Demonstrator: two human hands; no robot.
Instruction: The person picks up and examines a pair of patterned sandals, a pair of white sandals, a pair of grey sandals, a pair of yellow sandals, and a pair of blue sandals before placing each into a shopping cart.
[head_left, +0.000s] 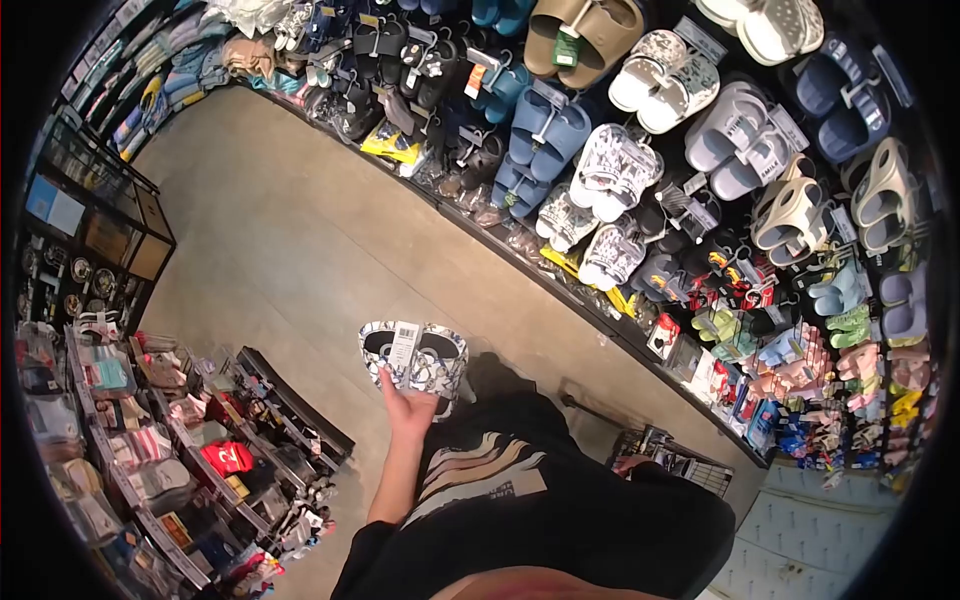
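Note:
A pair of white slide sandals (437, 372) with a dark, patterned print is gripped in my left hand (405, 405), out in front of my body. My thumb lies over the pair, near a white paper tag (404, 345) with printed text. Close to my right side is a dark wire shopping basket (695, 468). Only a small part of my right hand (628, 463) shows at the basket's near edge, below the black sleeve; its fingers are hidden.
A wall display of hanging sandals (545, 130) runs along the right and far side. Low racks of packaged goods (165, 465) stand at the left, beside a dark shelf unit (120, 220). Folded clothes (180, 70) fill the far left. Concrete floor (290, 220) lies between.

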